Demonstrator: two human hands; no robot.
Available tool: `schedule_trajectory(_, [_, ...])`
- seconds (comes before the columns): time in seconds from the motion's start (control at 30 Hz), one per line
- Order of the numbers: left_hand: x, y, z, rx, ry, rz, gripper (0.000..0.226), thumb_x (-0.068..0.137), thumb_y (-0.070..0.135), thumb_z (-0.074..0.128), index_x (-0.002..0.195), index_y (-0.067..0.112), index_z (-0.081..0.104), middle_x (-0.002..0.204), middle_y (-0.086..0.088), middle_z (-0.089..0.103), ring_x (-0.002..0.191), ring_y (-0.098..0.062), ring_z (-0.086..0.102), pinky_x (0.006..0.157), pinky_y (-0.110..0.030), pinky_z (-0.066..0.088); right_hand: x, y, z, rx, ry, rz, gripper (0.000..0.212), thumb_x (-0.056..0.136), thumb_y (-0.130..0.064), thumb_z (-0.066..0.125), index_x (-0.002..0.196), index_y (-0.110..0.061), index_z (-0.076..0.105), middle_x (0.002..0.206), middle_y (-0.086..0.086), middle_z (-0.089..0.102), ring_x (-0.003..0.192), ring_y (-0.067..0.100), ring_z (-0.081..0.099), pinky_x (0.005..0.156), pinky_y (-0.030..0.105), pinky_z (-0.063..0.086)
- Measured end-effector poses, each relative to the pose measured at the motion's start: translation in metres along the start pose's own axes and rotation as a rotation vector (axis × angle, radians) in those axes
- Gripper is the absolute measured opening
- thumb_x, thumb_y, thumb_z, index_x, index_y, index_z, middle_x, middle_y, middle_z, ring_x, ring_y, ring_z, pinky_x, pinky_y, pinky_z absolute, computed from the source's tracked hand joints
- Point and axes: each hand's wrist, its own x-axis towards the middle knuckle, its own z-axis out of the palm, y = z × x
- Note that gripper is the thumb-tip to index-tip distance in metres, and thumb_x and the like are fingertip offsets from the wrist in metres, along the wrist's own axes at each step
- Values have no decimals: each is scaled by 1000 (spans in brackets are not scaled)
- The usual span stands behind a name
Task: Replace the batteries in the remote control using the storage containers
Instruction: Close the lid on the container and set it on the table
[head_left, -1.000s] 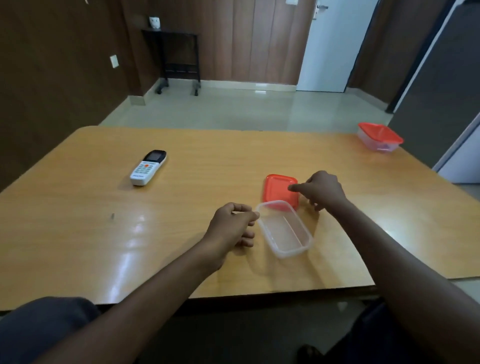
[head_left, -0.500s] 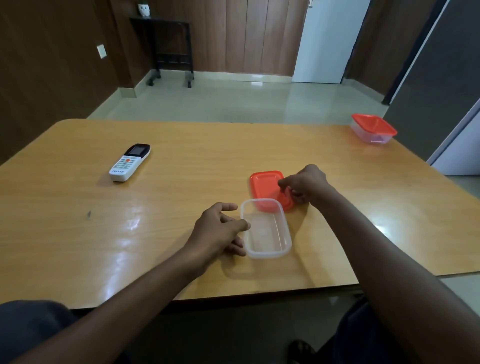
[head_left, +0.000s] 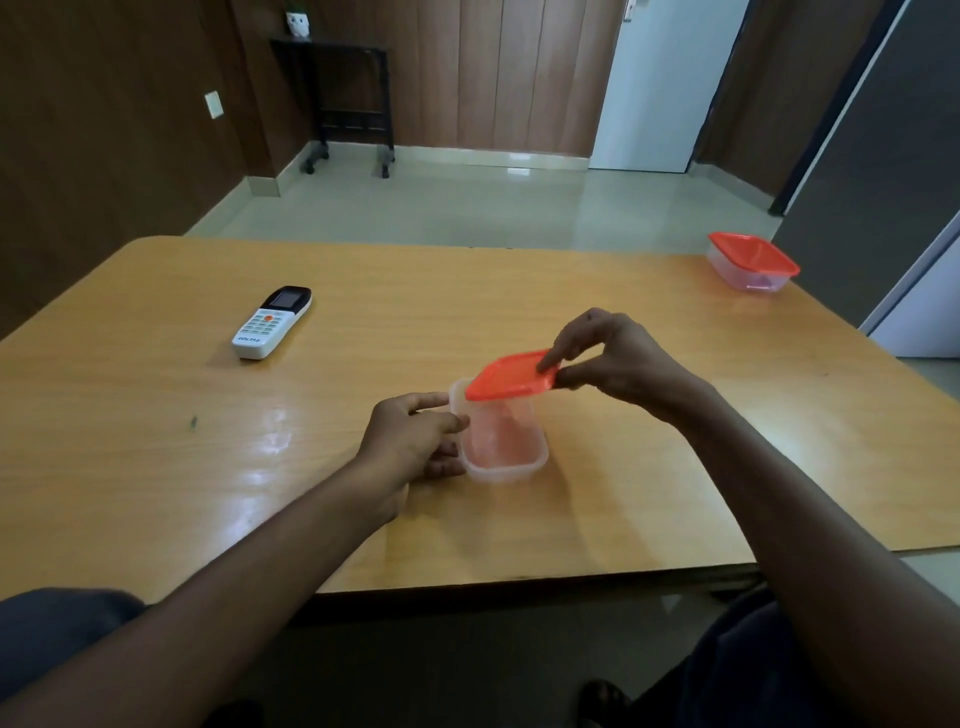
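Orange lid (head_left: 511, 375) is pinched by the right hand (head_left: 618, 358) above the clear container (head_left: 501, 441), seemingly for closing; the container is steadied by the gripping left hand (head_left: 415, 441); the remote control (head_left: 272, 322) lies apart, untouched.

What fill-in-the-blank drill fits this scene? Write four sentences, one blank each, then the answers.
1. The right hand pinches the red ____ above the open container.
2. The left hand holds the container's ____ side.
3. The remote lies on the table with its buttons facing ____.
4. The far container at the table's right corner is ____.

Answers: lid; left; up; closed
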Motion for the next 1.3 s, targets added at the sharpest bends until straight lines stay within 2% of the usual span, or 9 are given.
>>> schedule_trajectory(0.17, [1, 2, -3, -60, 5, -17, 30, 91, 0, 64, 119, 10, 66, 88, -14, 77, 69, -23, 70, 56, -33, 63, -3, 3, 12, -195, -112, -35, 39, 71, 11, 83, 74, -28, 79, 104, -9, 57, 94, -2, 58, 65, 8, 51])
schedule_trajectory(0.3, [-3, 3, -1, -49, -6, 7, 20, 97, 13, 62, 115, 9, 68, 92, -15, 76, 73, -24, 72, 61, -34, 63, 2, 4, 19, -190, -147, -32, 32, 78, 14, 74, 80, -17, 82, 105, -6, 60, 90, 19, 69, 68, 24, 61])
schedule_trajectory(0.43, [-4, 3, -3, -61, -19, 13, 26, 93, 16, 70, 117, 7, 66, 95, -15, 76, 71, -23, 74, 59, -33, 64, 3, 3, 24, -227, -165, 31, 8, 86, -7, 73, 87, -10, 80, 104, -4, 66, 90, 21, 70, 70, 39, 65])
schedule_trajectory(0.6, [-1, -1, -2, -47, -18, 11, 47, 85, 7, 77, 129, 6, 61, 102, -21, 75, 79, -28, 75, 63, -37, 65, 2, 1, 27, -251, -194, 110, 10, 85, -24, 79, 85, -14, 77, 84, 4, 73, 82, 24, 72, 67, 40, 64])
schedule_trajectory(0.73, [-4, -1, -3, -36, -14, 21, 50, 83, 6, 78, 130, 5, 61, 96, -22, 76, 72, -26, 75, 57, -33, 63, 0, -5, 29, -277, -213, 84, 9, 83, -22, 80, 88, -15, 76, 84, 2, 76, 78, 21, 71, 64, 38, 64])
schedule_trajectory(0.83, [-2, -2, -3, -21, -5, 31, 52, 83, 2, 77, 132, 3, 61, 90, -19, 76, 66, -22, 74, 55, -31, 61, -2, -8, 27, -245, -241, 108, 42, 77, -21, 87, 115, -21, 67, 89, -3, 75, 82, 22, 74, 64, 42, 64])
schedule_trajectory(0.93, [-1, -3, -3, 2, -5, 46, 53, 84, 1, 76, 135, 3, 60, 89, -19, 76, 67, -22, 74, 59, -32, 63, -3, -10, 26, -224, -321, 171, 71, 78, -19, 87, 140, -21, 52, 99, 0, 73, 87, 20, 74, 62, 38, 64])
schedule_trajectory(1.1, [-1, -6, -4, -5, -3, 59, 56, 86, 4, 77, 138, 3, 57, 91, -18, 76, 66, -19, 75, 58, -29, 59, -7, -12, 23, -90, -338, 196, 80, 82, -6, 82, 151, -11, 42, 110, 10, 69, 82, 24, 76, 68, 46, 65])
schedule_trajectory(1.3, [-3, -2, -4, 17, 40, 147, 50, 91, 3, 71, 139, 10, 57, 84, -12, 73, 62, -17, 71, 54, -28, 57, -9, -15, 23, 98, -290, 152, 76, 77, 8, 81, 143, -14, 50, 103, 15, 60, 72, 22, 71, 70, 47, 64])
